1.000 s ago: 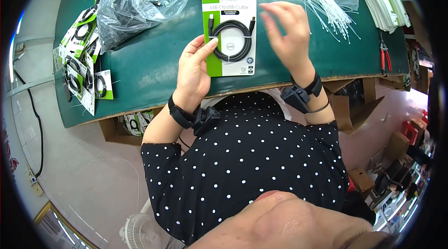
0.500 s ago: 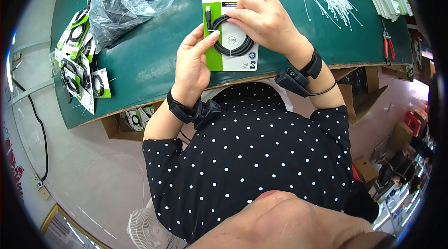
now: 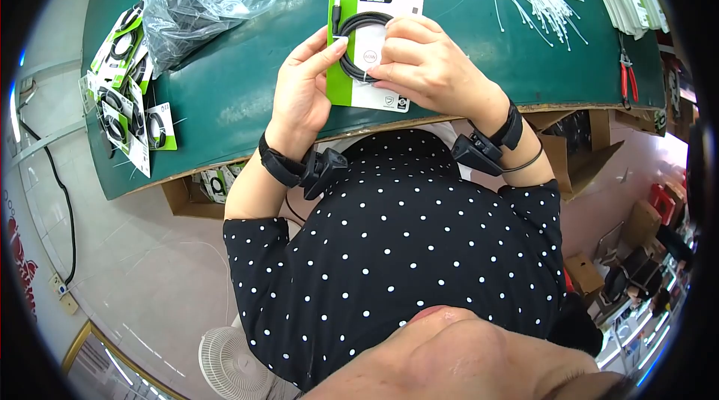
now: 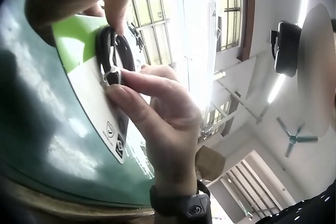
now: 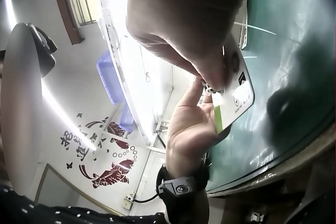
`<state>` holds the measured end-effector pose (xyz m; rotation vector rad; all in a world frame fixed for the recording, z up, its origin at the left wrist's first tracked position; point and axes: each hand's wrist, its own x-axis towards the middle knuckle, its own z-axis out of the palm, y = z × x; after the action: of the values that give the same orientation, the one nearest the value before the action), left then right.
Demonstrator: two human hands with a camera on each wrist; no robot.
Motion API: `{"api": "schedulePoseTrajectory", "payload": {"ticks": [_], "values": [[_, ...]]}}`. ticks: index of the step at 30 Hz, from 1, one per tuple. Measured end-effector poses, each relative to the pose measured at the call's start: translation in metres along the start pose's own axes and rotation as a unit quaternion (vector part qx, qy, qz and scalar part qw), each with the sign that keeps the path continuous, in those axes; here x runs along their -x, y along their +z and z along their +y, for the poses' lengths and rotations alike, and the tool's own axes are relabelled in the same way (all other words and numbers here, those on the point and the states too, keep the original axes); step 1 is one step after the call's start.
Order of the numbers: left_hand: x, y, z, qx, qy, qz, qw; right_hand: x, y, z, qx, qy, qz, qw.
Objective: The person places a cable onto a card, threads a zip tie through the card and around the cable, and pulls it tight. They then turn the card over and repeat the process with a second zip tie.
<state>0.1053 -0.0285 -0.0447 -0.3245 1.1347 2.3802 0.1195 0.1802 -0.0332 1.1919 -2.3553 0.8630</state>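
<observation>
Cable (image 3: 364, 18) pinched between our right fingers (image 4: 134, 106) may, if overpulled, bend the card (image 3: 367, 39) clamped between our left fingers (image 3: 327, 58).

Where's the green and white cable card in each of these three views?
Head: cable card top centre, left hand at its left edge, right hand over its right side.
Left wrist: cable card left of centre, green end up.
Right wrist: cable card right of centre, partly hidden.
Shared landmark: green table, in all three views.
</observation>
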Motion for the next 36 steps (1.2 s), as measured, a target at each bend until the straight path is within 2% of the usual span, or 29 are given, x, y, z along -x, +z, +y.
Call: {"api": "schedulePoseTrajectory", "payload": {"ticks": [7,10,14,15,17,18,19,20,21,22,25,26,29,33,34,36], "values": [[0.001,-0.002,-0.005,0.023,-0.005,-0.008,1.000,0.004,0.002,0.005,-0.002,0.007,0.028,1.000],[0.010,0.000,-0.008,-0.038,-0.051,-0.014,0.998,0.006,0.000,0.002,0.018,0.007,0.039,0.999],[0.012,0.002,-0.008,-0.031,-0.045,-0.041,0.998,0.001,-0.003,-0.002,0.031,0.009,0.040,0.999],[0.013,0.002,-0.009,-0.032,-0.044,-0.042,0.998,0.003,-0.002,-0.003,0.024,0.070,0.113,0.991],[0.015,0.003,-0.011,-0.072,0.029,-0.019,0.997,0.008,0.004,-0.005,0.009,0.190,0.252,0.949],[0.015,0.003,-0.012,-0.092,0.065,-0.008,0.994,0.010,0.010,-0.008,0.009,0.188,0.252,0.949],[0.016,0.004,-0.014,-0.092,0.066,-0.009,0.994,0.011,0.018,-0.012,-0.140,0.276,0.256,0.916],[0.017,0.005,-0.016,-0.108,0.102,-0.014,0.989,0.012,0.026,-0.016,-0.285,0.356,0.252,0.853],[0.018,0.006,-0.019,-0.123,0.137,-0.019,0.983,0.012,0.030,-0.019,-0.420,0.426,0.241,0.764],[0.019,0.006,-0.021,-0.139,0.171,-0.025,0.975,0.011,0.031,-0.022,-0.419,0.427,0.243,0.763],[0.020,0.008,-0.024,-0.150,0.184,-0.035,0.971,0.012,0.031,-0.029,-0.463,0.417,0.169,0.764],[0.021,0.008,-0.024,-0.155,0.193,-0.038,0.968,0.013,0.030,-0.028,-0.462,0.417,0.170,0.764],[0.022,0.006,-0.021,-0.179,0.164,-0.035,0.969,0.015,0.029,-0.024,-0.396,0.382,0.138,0.824],[0.025,0.005,-0.017,-0.194,0.129,-0.029,0.972,0.017,0.027,-0.020,-0.361,0.356,0.124,0.853],[0.026,0.005,-0.016,-0.196,0.119,-0.027,0.973,0.017,0.025,-0.019,-0.360,0.356,0.124,0.853],[0.027,0.005,-0.013,-0.196,0.102,-0.027,0.975,0.016,0.022,-0.019,-0.406,0.384,0.103,0.823]]}}
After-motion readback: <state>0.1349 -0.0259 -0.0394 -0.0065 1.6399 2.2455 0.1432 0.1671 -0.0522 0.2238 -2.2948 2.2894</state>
